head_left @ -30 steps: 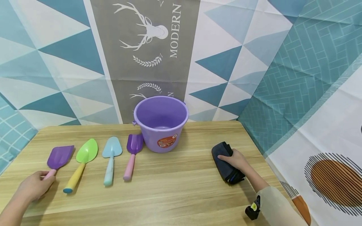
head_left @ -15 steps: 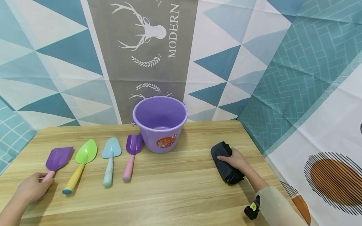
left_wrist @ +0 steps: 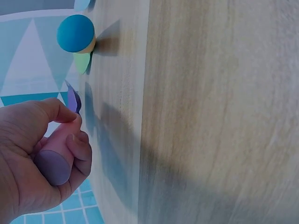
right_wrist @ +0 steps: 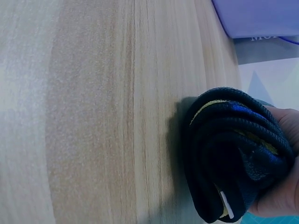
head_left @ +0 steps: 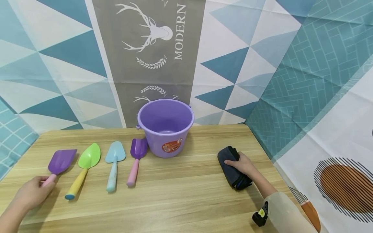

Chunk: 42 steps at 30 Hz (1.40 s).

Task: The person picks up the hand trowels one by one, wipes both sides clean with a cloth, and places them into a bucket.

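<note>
My left hand [head_left: 34, 193] curls its fingers round the pink handle of a purple toy shovel [head_left: 62, 161] at the table's left side. In the left wrist view the handle's round end [left_wrist: 53, 167] shows between thumb and fingers. At the right, my right hand [head_left: 244, 164] grips a dark, rolled-up cloth bundle [head_left: 230, 173], thumb on top. Its layered, folded end [right_wrist: 233, 158] faces the right wrist camera, with yellow and blue edging among the dark layers. The fingers under the bundle are hidden in the head view.
Right of the shovel lie a green trowel [head_left: 89, 156] with a yellow handle, a light blue trowel [head_left: 115, 152] and a purple scoop [head_left: 139, 149] with a pink handle. A purple bucket [head_left: 172, 142] stands at the back of the wooden table [head_left: 175, 200], near the patterned wall cloth [head_left: 157, 74].
The left hand and shovel have shifted very slightly. The right hand keeps its grip on the cloth bundle in the same place.
</note>
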Available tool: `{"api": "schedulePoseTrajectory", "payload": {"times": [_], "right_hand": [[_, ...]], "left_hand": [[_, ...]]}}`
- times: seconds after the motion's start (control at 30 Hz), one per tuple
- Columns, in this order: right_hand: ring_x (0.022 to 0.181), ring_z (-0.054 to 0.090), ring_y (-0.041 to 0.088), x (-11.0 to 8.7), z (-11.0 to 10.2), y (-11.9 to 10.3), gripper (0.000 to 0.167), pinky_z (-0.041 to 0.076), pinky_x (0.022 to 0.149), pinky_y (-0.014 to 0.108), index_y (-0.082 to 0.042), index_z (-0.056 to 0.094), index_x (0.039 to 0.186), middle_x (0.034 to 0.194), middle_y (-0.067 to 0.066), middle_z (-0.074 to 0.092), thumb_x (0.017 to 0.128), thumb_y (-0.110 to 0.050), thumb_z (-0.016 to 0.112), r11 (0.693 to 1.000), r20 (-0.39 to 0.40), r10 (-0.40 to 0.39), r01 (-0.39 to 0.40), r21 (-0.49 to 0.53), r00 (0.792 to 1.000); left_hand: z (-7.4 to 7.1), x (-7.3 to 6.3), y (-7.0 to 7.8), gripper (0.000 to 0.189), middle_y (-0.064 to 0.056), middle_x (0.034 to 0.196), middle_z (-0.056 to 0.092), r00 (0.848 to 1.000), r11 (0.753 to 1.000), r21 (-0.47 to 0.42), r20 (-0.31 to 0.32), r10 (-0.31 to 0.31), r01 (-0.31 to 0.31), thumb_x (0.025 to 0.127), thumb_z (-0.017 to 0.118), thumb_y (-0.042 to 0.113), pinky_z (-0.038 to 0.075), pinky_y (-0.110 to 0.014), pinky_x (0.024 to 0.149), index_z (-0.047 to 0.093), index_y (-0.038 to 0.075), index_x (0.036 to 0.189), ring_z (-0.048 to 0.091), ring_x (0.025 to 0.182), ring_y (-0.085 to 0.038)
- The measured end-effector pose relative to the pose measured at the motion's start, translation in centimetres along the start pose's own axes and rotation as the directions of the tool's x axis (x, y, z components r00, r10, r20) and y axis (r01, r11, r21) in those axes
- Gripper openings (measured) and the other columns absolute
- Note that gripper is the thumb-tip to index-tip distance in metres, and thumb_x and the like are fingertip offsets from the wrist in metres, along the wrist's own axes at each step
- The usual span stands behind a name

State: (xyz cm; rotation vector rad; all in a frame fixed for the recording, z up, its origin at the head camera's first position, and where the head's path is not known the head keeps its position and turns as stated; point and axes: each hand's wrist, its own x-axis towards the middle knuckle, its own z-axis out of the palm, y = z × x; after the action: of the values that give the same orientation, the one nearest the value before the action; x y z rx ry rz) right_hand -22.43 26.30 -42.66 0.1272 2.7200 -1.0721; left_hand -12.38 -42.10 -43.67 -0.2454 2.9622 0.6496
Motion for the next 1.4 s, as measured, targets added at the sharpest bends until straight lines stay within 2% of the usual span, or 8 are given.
{"api": "schedulePoseTrajectory", "payload": {"times": [0.13, 0.3, 0.47, 0.7, 0.9, 1.1, 1.27, 1.4], "right_hand": [[0.102, 0.057, 0.035, 0.1, 0.0, 0.1, 0.08, 0.05, 0.08, 0.043, 0.01, 0.035, 0.133, 0.122, 0.03, 0.05, 0.083, -0.043, 0.067, 0.999, 0.012, 0.005, -0.006, 0.032, 1.0], [0.102, 0.057, 0.035, 0.2, -0.4, 0.1, 0.081, 0.05, 0.08, 0.042, 0.01, 0.032, 0.134, 0.122, 0.03, 0.049, 0.083, -0.044, 0.066, 0.998, 0.029, 0.003, -0.004, 0.061, 1.0], [0.099, 0.059, 0.031, 0.3, -0.8, 0.0, 0.083, 0.051, 0.079, 0.04, 0.008, 0.031, 0.137, 0.123, 0.028, 0.05, 0.084, -0.045, 0.065, 0.996, 0.045, -0.004, 0.001, 0.084, 0.999], [0.087, 0.062, 0.023, 0.2, -1.1, -0.5, 0.078, 0.052, 0.071, 0.034, 0.005, 0.034, 0.136, 0.116, 0.024, 0.054, 0.084, -0.044, 0.065, 0.99, 0.072, -0.015, 0.005, 0.14, 0.997], [0.082, 0.062, 0.02, -0.1, -1.3, -1.0, 0.079, 0.053, 0.068, 0.033, 0.004, 0.034, 0.137, 0.112, 0.022, 0.057, 0.084, -0.045, 0.065, 0.989, 0.077, -0.036, 0.024, 0.147, 0.996], [0.079, 0.062, 0.02, -0.2, -1.5, -1.4, 0.077, 0.052, 0.067, 0.033, 0.002, 0.036, 0.135, 0.109, 0.02, 0.058, 0.083, -0.046, 0.067, 0.987, 0.1, -0.036, 0.02, 0.157, 0.994], [0.082, 0.062, 0.019, -0.4, -1.6, -1.7, 0.078, 0.052, 0.068, 0.033, 0.001, 0.036, 0.135, 0.112, 0.02, 0.057, 0.082, -0.046, 0.067, 0.987, 0.123, -0.036, 0.016, 0.161, 0.992], [0.082, 0.062, 0.02, -0.5, -1.6, -1.8, 0.078, 0.053, 0.068, 0.034, 0.001, 0.037, 0.135, 0.113, 0.02, 0.057, 0.082, -0.046, 0.068, 0.986, 0.139, -0.044, 0.021, 0.164, 0.989]], "left_hand": [[-0.1, -0.1, 0.1, 0.059, -0.044, 0.097, 0.051, 0.999, 1.0, -0.005, -0.039, 0.019, -0.019, 0.096, 0.041, 0.028, 0.045, -0.049, 0.065, 0.037, -0.027, 0.117, 0.056, 0.079, -0.046], [-0.3, -0.3, 0.4, 0.058, -0.045, 0.097, 0.051, 0.998, 1.0, -0.012, -0.06, 0.026, -0.027, 0.096, 0.042, 0.028, 0.045, -0.047, 0.063, 0.038, -0.026, 0.116, 0.056, 0.078, -0.047], [-0.7, -0.7, 1.1, 0.055, -0.043, 0.096, 0.052, 0.996, 0.999, -0.014, -0.081, 0.028, -0.029, 0.095, 0.045, 0.026, 0.043, -0.039, 0.059, 0.04, -0.024, 0.116, 0.057, 0.077, -0.043], [-1.2, -1.2, 2.5, 0.055, -0.043, 0.101, 0.052, 0.997, 0.999, -0.012, -0.064, 0.038, -0.039, 0.095, 0.048, 0.027, 0.044, -0.053, 0.068, 0.041, -0.023, 0.118, 0.054, 0.085, -0.052], [-1.3, -1.4, 3.7, 0.051, -0.041, 0.099, 0.055, 0.993, 0.998, -0.013, -0.1, 0.065, -0.067, 0.093, 0.051, 0.025, 0.045, -0.052, 0.067, 0.045, -0.02, 0.116, 0.056, 0.083, -0.049], [-1.3, -1.7, 4.9, 0.051, -0.039, 0.098, 0.057, 0.994, 0.996, -0.028, -0.075, 0.082, -0.084, 0.094, 0.051, 0.026, 0.045, -0.052, 0.067, 0.046, -0.019, 0.117, 0.057, 0.084, -0.047], [-1.3, -1.9, 5.9, 0.046, -0.034, 0.095, 0.061, 0.987, 0.992, -0.017, -0.101, 0.122, -0.125, 0.092, 0.055, 0.024, 0.046, -0.044, 0.063, 0.051, -0.015, 0.116, 0.06, 0.081, -0.041], [-1.4, -2.0, 6.6, 0.045, -0.029, 0.092, 0.063, 0.983, 0.988, -0.008, -0.104, 0.151, -0.152, 0.091, 0.058, 0.023, 0.042, -0.034, 0.059, 0.052, -0.013, 0.116, 0.059, 0.077, -0.029]]}}
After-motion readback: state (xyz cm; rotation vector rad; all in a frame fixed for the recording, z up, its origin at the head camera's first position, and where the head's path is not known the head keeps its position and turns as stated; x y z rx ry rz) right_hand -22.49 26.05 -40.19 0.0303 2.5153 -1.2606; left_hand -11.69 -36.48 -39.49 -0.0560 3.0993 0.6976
